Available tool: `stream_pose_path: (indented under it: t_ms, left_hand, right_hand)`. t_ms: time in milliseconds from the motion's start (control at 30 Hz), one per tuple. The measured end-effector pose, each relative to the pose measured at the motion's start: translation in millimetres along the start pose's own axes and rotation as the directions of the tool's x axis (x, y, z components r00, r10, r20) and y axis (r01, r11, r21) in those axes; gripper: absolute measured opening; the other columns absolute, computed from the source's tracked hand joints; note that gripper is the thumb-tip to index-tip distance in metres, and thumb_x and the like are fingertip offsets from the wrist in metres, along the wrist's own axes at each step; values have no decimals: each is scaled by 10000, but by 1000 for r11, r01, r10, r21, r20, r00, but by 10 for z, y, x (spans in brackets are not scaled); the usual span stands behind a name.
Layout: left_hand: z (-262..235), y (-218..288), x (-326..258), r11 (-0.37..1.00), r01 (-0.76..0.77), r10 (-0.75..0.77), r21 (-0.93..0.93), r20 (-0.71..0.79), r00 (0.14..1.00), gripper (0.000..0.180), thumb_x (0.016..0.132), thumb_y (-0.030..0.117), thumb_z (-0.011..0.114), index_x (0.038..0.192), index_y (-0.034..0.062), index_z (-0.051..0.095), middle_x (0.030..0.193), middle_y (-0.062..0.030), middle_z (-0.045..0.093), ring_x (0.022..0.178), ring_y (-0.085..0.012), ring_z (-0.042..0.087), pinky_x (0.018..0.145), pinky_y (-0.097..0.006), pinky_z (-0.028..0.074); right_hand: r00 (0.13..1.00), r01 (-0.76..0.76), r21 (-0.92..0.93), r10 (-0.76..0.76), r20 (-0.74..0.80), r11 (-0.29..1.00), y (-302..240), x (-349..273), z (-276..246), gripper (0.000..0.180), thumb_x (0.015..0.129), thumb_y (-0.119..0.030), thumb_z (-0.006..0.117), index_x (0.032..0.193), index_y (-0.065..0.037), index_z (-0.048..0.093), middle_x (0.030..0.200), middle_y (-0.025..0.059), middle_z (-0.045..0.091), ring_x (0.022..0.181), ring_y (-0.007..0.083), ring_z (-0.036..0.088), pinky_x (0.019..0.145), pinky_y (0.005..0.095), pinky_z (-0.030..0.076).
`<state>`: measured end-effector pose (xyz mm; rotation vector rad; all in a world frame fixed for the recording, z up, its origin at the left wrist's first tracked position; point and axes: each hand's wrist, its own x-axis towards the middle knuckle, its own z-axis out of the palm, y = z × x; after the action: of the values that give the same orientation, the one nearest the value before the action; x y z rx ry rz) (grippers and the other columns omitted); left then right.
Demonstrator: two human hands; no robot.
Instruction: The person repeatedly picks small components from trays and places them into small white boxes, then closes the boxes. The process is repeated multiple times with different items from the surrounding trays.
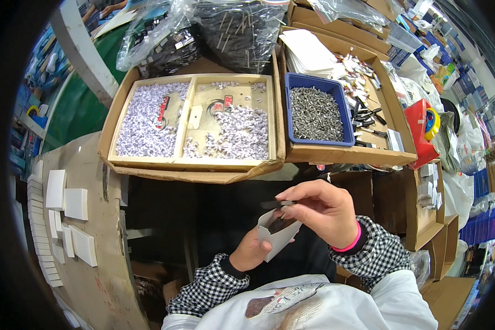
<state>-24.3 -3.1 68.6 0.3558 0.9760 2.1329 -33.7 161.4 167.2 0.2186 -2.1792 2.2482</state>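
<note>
I see a small white paper envelope (277, 235) just below the cardboard tray (195, 165). Above that tray lie clear plastic bags (203, 30) of dark parts. Right of it sits a blue plastic bin (343, 118) in an open cardboard box (393, 104). Left of it lie flat white boxes (66, 209) in rows.

Open room only low centre, dark gap around left hand (251, 250) and right hand (320, 212). Directly above, the cardboard tray (195, 165) edge overhangs, blocks upward reach. Blue bin (291, 110) of metal pins and open carton (390, 148) wall the upper right. Stacked white boxes (71, 220) crowd the left board. Plastic bags (203, 33) close the far side.
</note>
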Motion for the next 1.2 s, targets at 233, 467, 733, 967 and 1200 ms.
stream_pose_path:
  t_ms: [233, 467, 733, 967, 1200]
  left_hand:
    - [-96, 25, -36, 997, -39, 41, 73, -32, 999, 1000, 731, 690, 570, 1406, 27, 247, 1337, -107, 410, 1208, -205, 451, 1006, -372, 388]
    - [-141, -5, -43, 978, -122, 130, 167, -37, 991, 959, 766, 663, 555, 1393, -6, 275, 1267, -102, 462, 1153, -185, 479, 961, -332, 414]
    - [-382, 103, -129, 996, -93, 93, -8, -77, 993, 1110, 636, 695, 660, 1399, 2, 247, 1311, -166, 454, 1156, -296, 517, 961, -449, 448]
    - [-565, 30, -209, 992, -121, 122, 27, -82, 989, 1059, 688, 698, 602, 1389, -17, 256, 1308, -174, 447, 1151, -273, 507, 946, -410, 443]
    - [-672, 47, -254, 988, -155, 156, 25, -78, 985, 1037, 717, 691, 577, 1393, -21, 242, 1310, -182, 440, 1151, -275, 504, 951, -407, 440]
  right_hand:
    - [983, 162, -353, -120, 138, 921, -70, 61, 28, 143, 785, -59, 694, 920, -18, 679, 845, 80, 676, 721, 153, 636, 644, 260, 498]
    - [892, 377, -647, -72, 446, 663, -193, 221, 65, 141, 818, -171, 646, 928, -86, 668, 771, 77, 653, 702, 242, 627, 627, 332, 506]
    - [848, 512, -720, -138, 513, 468, -444, 915, -1, 97, 802, -147, 644, 854, -73, 679, 749, 94, 656, 699, 249, 645, 619, 336, 518]
    - [835, 549, -799, -127, 535, 246, 24, 1917, 214, 135, 791, -137, 645, 862, -28, 683, 784, 111, 651, 734, 287, 627, 685, 352, 510]
    - [863, 418, -880, 205, 462, 225, 106, 2309, 400, 216, 770, -212, 677, 904, -45, 704, 821, 133, 673, 748, 289, 647, 698, 346, 511]
